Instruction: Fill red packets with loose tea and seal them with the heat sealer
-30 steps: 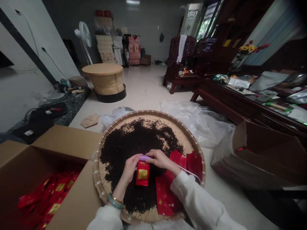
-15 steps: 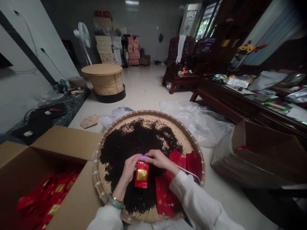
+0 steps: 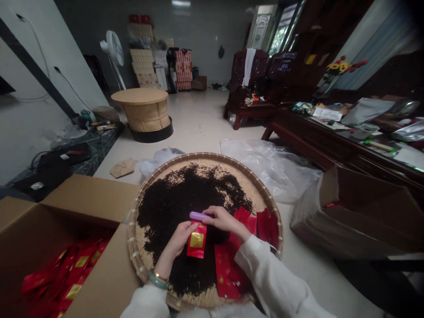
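Observation:
A round woven bamboo tray (image 3: pixel 145 185) holds a spread of dark loose tea leaves (image 3: pixel 185 190). Over its near part my left hand (image 3: pixel 179 238) pinches a small red packet with a gold label (image 3: pixel 196 240), held upright. My right hand (image 3: pixel 221 218) grips a small purple tool (image 3: pixel 198 216) just above the packet's top edge; a white cord trails from it toward my sleeve. Flat red empty packets (image 3: pixel 228 269) lie on the tray under my right forearm, and more stand at the tray's right side (image 3: pixel 261 221).
An open cardboard box (image 3: pixel 76 198) at the left holds several filled red packets (image 3: pixel 56 276). Clear plastic bags (image 3: pixel 271 168) lie beyond the tray. A brown box (image 3: pixel 361 212) sits at the right, beside a dark wooden table (image 3: pixel 331 137). A round wooden drum (image 3: pixel 144 110) stands farther back.
The purple tool has lifted off the packet's top, and my left hand has dropped slightly with the packet.

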Tool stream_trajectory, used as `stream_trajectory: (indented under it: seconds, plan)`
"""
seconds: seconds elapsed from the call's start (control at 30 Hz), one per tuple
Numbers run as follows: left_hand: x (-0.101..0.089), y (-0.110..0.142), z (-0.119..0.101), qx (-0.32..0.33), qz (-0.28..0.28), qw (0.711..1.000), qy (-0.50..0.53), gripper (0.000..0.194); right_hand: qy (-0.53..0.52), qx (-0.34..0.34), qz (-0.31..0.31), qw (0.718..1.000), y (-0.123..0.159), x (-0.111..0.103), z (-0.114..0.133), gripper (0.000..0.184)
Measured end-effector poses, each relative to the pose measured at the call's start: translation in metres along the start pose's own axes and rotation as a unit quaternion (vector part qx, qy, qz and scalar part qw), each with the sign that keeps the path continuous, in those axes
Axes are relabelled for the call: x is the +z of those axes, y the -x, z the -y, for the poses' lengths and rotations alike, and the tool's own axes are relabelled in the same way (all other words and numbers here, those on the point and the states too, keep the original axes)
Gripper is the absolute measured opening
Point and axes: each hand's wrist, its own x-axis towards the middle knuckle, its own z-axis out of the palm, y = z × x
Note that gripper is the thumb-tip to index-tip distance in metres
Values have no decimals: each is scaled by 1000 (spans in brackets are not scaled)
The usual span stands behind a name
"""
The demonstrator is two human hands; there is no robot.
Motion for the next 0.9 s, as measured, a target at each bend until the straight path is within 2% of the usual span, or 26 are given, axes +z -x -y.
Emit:
stream_trajectory:
  seconds: [0.17,0.33,0.43,0.53,0.6,0.73,0.9]
  plan:
    - [1,0,0,4,-1,1000,-6,51,0,8,-7,1000,0,-8,-3,29]
    - [1,-1,-1,4,-26,1000,-13,55,19,-12,-4,1000,-1,-4,-6,26]
    - [2,-3,-4,30,-66,997,-1,64,19,-23,-3,1000,-2,0,-6,25]
    - [3,-5,-6,72,-90,993,12,61,27,-37,-3,999,-2,2,-5,22]
    - [4,-5,-5,77,-72,994,10,58,35,-29,-11,999,-2,2,-3,22]
    - [4,-2,-2,35,-21,999,-16,52,34,-7,-15,999,-1,1,-2,25]
    - [3,-2,1,19,-6,999,-40,42,15,-2,1,1000,-1,-1,2,29]
